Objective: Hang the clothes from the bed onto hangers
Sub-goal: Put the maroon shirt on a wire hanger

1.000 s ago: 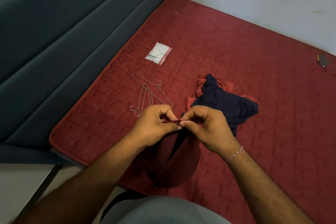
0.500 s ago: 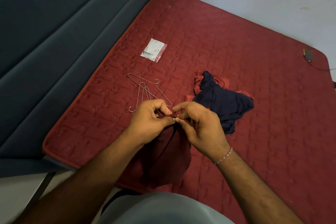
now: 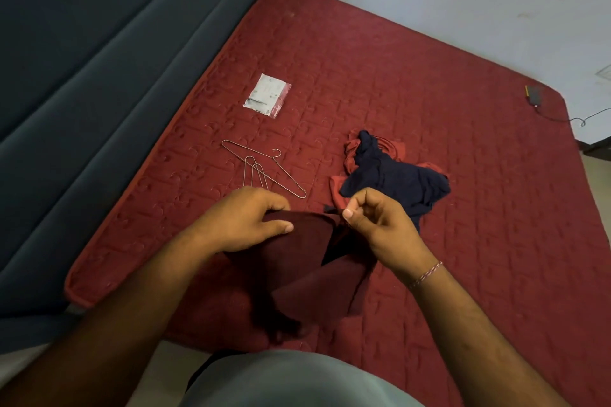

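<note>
Low in the centre, a soft dark maroon cloth garment point(image 3: 297, 271) hangs in folds over the red quilted mattress point(image 3: 429, 76) edge, its top hem gripped by the left hand point(image 3: 244, 225) and pinched by the right hand point(image 3: 380, 225). Just past them lie thin wire hangers point(image 3: 264, 172) and a crumpled navy-and-red clothes pile point(image 3: 396, 178); further up, a flat plastic packet point(image 3: 267, 95).

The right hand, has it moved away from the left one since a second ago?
Yes. The right hand has pulled rightward, toward the navy garment, opening a gap from the left hand and spreading the maroon cloth. The wire hangers lie untouched.
</note>
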